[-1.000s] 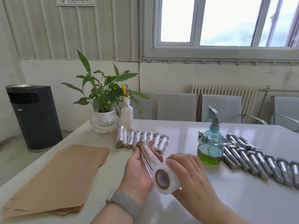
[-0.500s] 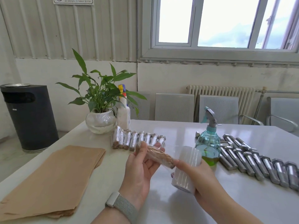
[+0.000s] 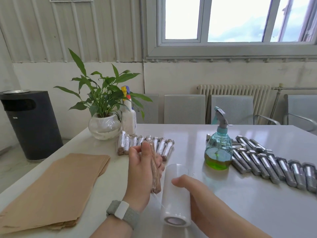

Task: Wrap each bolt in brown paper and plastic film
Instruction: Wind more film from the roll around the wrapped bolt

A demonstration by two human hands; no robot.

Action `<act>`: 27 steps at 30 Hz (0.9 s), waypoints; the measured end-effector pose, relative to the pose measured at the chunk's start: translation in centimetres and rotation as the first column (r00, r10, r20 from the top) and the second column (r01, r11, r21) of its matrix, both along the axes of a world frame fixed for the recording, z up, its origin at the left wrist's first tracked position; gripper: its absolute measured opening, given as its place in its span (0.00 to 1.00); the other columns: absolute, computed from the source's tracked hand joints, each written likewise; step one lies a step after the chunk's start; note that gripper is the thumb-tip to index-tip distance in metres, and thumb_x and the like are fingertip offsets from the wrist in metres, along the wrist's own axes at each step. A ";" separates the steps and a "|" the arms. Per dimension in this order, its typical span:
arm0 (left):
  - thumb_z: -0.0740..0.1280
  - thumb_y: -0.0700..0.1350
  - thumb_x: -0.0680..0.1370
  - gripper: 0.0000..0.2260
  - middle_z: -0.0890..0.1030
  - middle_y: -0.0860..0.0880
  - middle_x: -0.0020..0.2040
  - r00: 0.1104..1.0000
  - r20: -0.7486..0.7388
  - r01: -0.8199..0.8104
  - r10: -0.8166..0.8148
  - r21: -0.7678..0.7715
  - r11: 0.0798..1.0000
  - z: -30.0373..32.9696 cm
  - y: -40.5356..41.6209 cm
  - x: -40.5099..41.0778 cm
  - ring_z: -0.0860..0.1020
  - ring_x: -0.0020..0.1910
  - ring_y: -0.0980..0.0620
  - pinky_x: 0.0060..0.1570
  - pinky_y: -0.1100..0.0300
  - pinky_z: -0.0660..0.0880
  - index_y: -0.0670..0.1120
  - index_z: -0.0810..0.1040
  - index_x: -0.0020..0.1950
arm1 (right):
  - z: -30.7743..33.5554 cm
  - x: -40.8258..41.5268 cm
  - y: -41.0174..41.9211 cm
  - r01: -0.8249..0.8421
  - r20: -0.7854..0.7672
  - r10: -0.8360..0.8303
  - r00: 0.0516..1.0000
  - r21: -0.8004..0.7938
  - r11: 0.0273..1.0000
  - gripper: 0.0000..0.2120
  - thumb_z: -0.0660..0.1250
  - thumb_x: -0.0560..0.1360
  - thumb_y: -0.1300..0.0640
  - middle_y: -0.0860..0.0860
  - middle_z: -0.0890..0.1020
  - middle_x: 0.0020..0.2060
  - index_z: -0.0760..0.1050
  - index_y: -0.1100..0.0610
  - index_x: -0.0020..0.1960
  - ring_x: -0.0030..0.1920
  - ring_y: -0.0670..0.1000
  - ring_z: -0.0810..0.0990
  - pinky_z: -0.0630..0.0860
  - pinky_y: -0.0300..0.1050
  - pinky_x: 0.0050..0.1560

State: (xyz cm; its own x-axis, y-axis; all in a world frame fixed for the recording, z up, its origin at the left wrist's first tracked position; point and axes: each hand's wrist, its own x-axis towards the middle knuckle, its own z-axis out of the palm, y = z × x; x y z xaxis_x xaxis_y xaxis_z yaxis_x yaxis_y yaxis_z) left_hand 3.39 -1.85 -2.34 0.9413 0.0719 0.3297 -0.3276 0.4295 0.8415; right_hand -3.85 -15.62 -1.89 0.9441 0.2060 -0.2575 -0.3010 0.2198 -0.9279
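Note:
My left hand grips a bolt wrapped in brown paper, held lengthwise and pointing away from me, with film over it. My right hand holds the white roll of plastic film right beside it, the roll's core end facing me. A thin strand of film runs from the bolt's near end to the roll. A row of several wrapped bolts lies behind my left hand. Several bare steel bolts lie in a row on the right of the white table.
A stack of brown paper sheets lies at the left. A blue spray bottle with green liquid stands mid-table. A potted plant and a white spray bottle stand at the back left. A black bin is on the floor.
The film roll has swung round the bolt from upright to lying lengthwise, core end toward me. The bolt has turned from slanted to pointing away from me.

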 end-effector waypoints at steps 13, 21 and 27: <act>0.63 0.61 0.74 0.22 0.74 0.44 0.29 0.971 -0.143 0.226 -0.192 0.278 0.934 -0.3 -0.2 -0.3 0.79 0.28 0.40 0.31 0.48 0.80 0.43 0.66 0.52 | 1.8 1.2 -2.7 0.163 0.159 -0.107 0.981 -0.394 0.905 0.35 0.78 0.58 0.35 0.54 0.84 0.46 0.74 0.52 0.57 0.45 0.54 0.85 0.82 0.56 0.51; 0.60 0.64 0.76 0.18 0.77 0.44 0.31 0.950 -0.159 0.310 -0.267 0.429 0.848 -0.6 -0.7 -1.3 0.81 0.29 0.37 0.23 0.59 0.73 0.49 0.67 0.49 | 1.5 2.0 -4.5 0.044 0.026 -0.037 0.999 -0.340 0.939 0.25 0.71 0.67 0.37 0.54 0.86 0.38 0.78 0.55 0.55 0.41 0.54 0.86 0.82 0.49 0.45; 0.62 0.63 0.77 0.18 0.83 0.37 0.40 0.934 -0.152 0.356 -0.322 0.449 0.820 -0.8 -0.9 -1.6 0.81 0.29 0.37 0.23 0.58 0.73 0.49 0.67 0.48 | 1.7 2.3 -5.0 0.060 0.075 -0.024 0.997 -0.529 0.846 0.40 0.68 0.58 0.27 0.56 0.85 0.49 0.80 0.56 0.57 0.52 0.56 0.84 0.76 0.55 0.63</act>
